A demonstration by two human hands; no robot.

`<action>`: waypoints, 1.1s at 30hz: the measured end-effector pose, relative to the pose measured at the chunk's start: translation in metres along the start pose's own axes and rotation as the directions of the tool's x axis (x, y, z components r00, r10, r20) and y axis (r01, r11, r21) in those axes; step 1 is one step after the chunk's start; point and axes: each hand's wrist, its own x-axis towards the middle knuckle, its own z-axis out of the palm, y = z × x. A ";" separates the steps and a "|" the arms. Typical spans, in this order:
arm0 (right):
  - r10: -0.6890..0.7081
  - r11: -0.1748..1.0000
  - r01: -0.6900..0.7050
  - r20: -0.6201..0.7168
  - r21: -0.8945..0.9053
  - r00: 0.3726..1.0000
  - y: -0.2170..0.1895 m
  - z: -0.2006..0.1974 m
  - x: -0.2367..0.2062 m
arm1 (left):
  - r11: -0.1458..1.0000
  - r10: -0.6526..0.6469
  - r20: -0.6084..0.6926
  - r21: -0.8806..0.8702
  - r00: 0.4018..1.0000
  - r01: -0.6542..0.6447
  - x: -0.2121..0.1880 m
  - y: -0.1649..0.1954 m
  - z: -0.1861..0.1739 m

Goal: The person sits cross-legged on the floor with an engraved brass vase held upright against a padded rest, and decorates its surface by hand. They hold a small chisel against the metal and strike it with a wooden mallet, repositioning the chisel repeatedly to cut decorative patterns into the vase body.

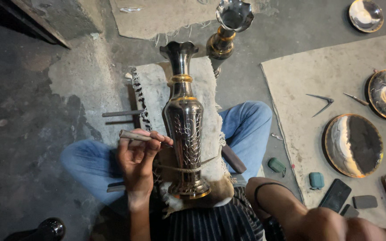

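A: Where is the brass vase [185,125] placed?

B: It is laid along the lap on a cloth [155,91], mouth away. Just left, a punch [135,135] is pinched by the left hand [136,158]; right hand [331,225] fingers cannot be told

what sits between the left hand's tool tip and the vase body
Nothing visible does. The left hand holds a thin metal tool whose tip reaches the engraved vase; the cord crosses the vase lower down, below the tool.
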 end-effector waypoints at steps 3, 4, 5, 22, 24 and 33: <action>-0.017 1.000 0.017 -0.002 0.005 1.000 0.000 0.001 0.002 | 1.000 0.010 0.016 0.007 1.000 -0.010 0.000 0.000 0.000; -0.017 1.000 0.017 -0.003 0.011 1.000 -0.001 0.001 0.004 | 1.000 0.006 0.011 0.005 1.000 -0.006 0.000 0.000 0.000; -0.020 1.000 0.021 -0.004 0.020 1.000 -0.001 0.001 0.005 | 1.000 0.002 0.006 0.003 1.000 -0.002 0.000 0.000 0.000; 0.449 0.588 -0.272 -0.028 0.762 0.893 0.104 0.002 0.031 | 1.000 0.018 0.014 -0.001 1.000 -0.018 0.000 0.001 0.001; 0.445 0.571 -0.267 -0.019 0.777 0.895 0.105 0.006 0.034 | 1.000 0.026 0.017 0.001 1.000 -0.026 0.000 0.000 0.000; 0.415 0.540 -0.241 -0.005 0.806 0.910 0.106 0.005 0.035 | 0.999 -0.004 0.013 -0.037 1.000 0.005 -0.001 -0.003 0.001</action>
